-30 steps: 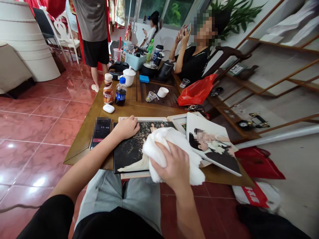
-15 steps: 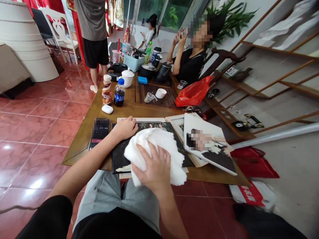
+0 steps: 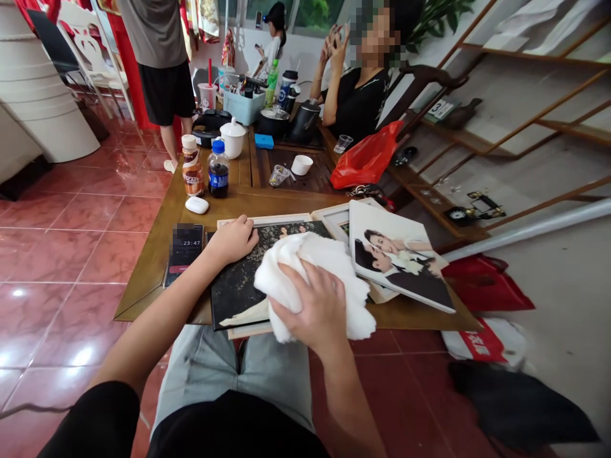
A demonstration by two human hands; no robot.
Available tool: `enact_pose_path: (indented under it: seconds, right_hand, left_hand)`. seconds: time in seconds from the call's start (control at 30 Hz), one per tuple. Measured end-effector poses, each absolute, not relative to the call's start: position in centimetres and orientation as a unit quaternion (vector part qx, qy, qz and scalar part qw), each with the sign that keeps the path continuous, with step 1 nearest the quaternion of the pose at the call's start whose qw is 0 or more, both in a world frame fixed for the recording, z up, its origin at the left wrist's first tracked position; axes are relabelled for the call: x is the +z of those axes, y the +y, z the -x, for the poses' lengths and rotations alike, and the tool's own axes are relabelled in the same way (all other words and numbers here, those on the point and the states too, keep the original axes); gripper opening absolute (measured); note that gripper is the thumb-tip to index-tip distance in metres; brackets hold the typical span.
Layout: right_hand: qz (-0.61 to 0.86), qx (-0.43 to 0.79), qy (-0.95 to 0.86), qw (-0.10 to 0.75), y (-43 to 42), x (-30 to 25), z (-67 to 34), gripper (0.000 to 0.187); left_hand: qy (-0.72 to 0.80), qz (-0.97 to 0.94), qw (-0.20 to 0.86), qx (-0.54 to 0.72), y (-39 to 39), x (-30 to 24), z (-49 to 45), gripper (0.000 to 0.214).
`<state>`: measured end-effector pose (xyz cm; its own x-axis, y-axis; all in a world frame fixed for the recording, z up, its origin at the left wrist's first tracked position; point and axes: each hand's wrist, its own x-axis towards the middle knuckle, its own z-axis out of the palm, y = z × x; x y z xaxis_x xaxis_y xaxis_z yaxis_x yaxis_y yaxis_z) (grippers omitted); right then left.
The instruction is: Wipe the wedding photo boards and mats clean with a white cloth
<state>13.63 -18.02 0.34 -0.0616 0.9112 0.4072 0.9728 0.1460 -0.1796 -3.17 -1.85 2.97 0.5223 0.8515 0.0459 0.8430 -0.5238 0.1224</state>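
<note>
My right hand point(image 3: 315, 305) is closed on a bunched white cloth point(image 3: 348, 270) and presses it against a dark photo panel point(image 3: 238, 286). The cloth covers much of the panel's middle and right side; a pale dress hem and small figures show around it. At the panel's upper left, my left hand point(image 3: 236, 238) lies with curled fingers, holding it down. Beneath the panel, the edge of a light wooden frame point(image 3: 238, 332) sticks out. A white-edged couple photo panel point(image 3: 401, 257) lies tilted to the right, partly on another light frame point(image 3: 329, 213).
A phone point(image 3: 184, 254) lies left of my forearm. Beyond it stand an earbud case point(image 3: 197, 204), a coffee bottle point(image 3: 192, 170), a cola bottle point(image 3: 218, 172) and a lidded white cup point(image 3: 233, 138). A red plastic bag point(image 3: 367, 159) sits by the tea tray point(image 3: 310, 184). A seated person point(image 3: 358, 95) is across the table.
My right hand has slid the cloth slightly to the right across the dark panel, baring more of its left side. My left hand stays at the panel's upper left. The camera view has shifted a little.
</note>
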Motion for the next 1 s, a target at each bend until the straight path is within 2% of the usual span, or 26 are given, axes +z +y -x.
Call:
enact_pose_path:
  seconds: [0.33,0.6,0.77,1.0]
  right_hand:
    - [0.71,-0.113,-0.669,0.191,-17.0,0.2,-17.3,0.052]
    - [0.641,-0.05,-0.75,0.152,-15.3,1.8,-14.2,0.06]
    - [0.617,-0.016,-0.771,0.154,-13.7,2.1,-15.0,0.059]
    - [0.702,-0.048,-0.69,0.17,-11.2,1.7,-17.8,0.058]
  left_hand:
    - [0.485,-0.873,0.043,0.039,-1.7,3.3,3.0,0.037]
    - [0.486,-0.873,0.033,0.039,-1.5,3.2,2.9,0.036]
    - [0.483,-0.874,0.032,0.05,-1.2,2.9,3.1,0.035]
    - [0.482,-0.875,0.032,0.037,-1.2,3.1,2.9,0.036]
